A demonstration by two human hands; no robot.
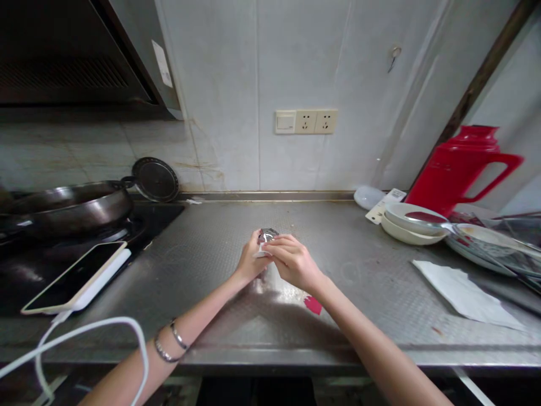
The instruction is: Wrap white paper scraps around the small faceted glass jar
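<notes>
Over the middle of the steel counter [220, 237], my two hands meet around a small shiny dark-and-silver object [267, 232], too small and covered to name. My left hand [250, 256] is closed around its near left side. From the right, my right hand [296, 260] pinches a thin white piece [262, 251], perhaps paper or tissue, against the object. My fingers hide most of both things. A pinkish-red scrap or patch [313, 304] shows on the counter, just under my right forearm.
A phone [76, 276] with a white cable lies by the stove at left, below a steel pan [80, 206]. A round dark lid [155, 179] leans on the wall. At right are stacked bowls [412, 237], a red thermos jug [459, 169], plates and a white napkin [460, 293].
</notes>
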